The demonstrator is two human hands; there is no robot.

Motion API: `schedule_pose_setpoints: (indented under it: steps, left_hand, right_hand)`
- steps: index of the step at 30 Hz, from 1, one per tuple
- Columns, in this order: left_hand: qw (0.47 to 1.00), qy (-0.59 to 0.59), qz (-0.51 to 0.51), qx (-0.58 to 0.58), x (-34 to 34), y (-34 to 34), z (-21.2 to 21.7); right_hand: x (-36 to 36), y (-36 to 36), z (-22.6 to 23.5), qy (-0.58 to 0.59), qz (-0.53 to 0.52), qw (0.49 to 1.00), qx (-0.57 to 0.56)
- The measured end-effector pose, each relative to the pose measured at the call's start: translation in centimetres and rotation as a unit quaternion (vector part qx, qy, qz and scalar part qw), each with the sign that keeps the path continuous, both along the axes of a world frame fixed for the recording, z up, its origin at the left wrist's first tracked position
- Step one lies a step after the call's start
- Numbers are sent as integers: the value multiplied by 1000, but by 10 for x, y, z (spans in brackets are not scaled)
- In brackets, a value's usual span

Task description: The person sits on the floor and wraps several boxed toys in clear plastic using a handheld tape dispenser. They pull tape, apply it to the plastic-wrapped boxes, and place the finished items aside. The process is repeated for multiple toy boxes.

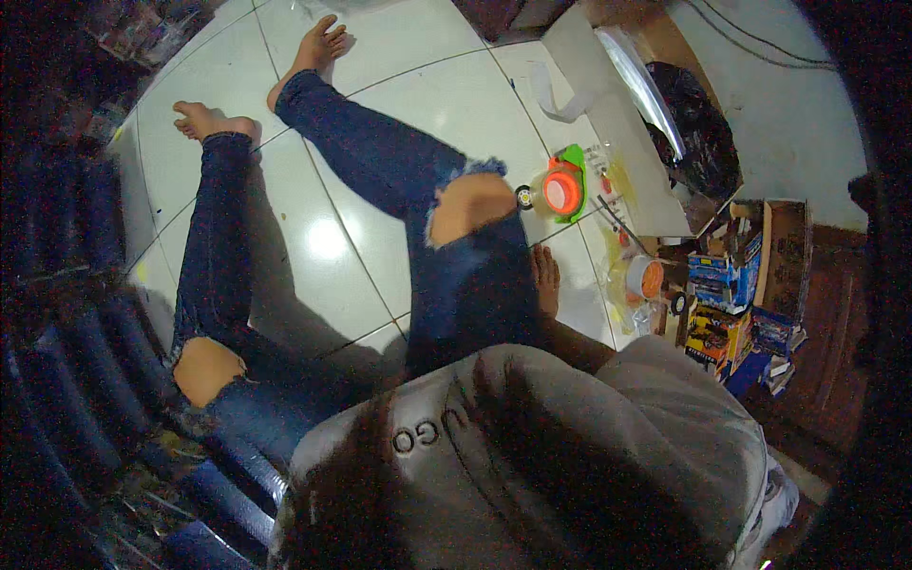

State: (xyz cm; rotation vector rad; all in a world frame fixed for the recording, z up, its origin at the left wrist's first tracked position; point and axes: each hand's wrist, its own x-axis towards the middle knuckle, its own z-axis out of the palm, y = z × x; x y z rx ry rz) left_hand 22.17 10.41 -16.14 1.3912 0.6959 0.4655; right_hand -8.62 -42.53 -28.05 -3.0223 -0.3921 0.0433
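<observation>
My right hand point(546, 275) lies on the white tiled floor point(351, 275) beside my right thigh, its fingers stretched out and holding nothing visible. Part of that hand is hidden behind the leg of my ripped jeans point(465, 294). Closest to it is a green and orange tape dispenser point(567, 190), with a small black wheel point(524, 198) at its left. A roll of orange tape point(646, 275) lies farther right among clear plastic packets point(619, 290). Thin dark sticks point(619, 220) lie between the dispenser and the roll. My left hand is outside the picture.
A long open carton point(608, 123) at the right holds a black plastic bag point(698, 133). Below it stand small blue boxes point(722, 280) and a yellow box point(717, 337). A white strip point(560, 104) curls on the floor. Dark glossy curved objects point(76, 370) line the left.
</observation>
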Motion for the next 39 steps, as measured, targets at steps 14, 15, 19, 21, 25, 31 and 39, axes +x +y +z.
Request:
schedule_pose_setpoints:
  steps: [14, 15, 19, 21, 25, 31, 39]
  left_hand:
    - [976, -41, 141, -162, -31, -23, 22]
    - [973, -56, 148, -170, -25, -21, 20]
    - [962, -102, 163, -195, 5, 0, 6]
    - [960, -123, 161, -193, 27, 16, 0]
    - [976, -110, 125, -137, 25, 17, 52]
    - [931, -24, 133, 338, -210, -35, 159]
    - [838, -39, -34, 544, -174, 40, 85]
  right_hand:
    - [25, -32, 35, 117, -145, 982, 11]
    - [25, -33, 33, 117, -151, 982, 14]
    - [19, -24, 30, 118, -172, 978, 21]
    - [23, -10, 39, 115, -181, 976, 22]
    - [90, 34, 103, 21, -146, 986, 73]
    - [372, 151, 332, -431, 138, 847, 279]
    - [596, 349, 640, -637, 109, 681, -345]
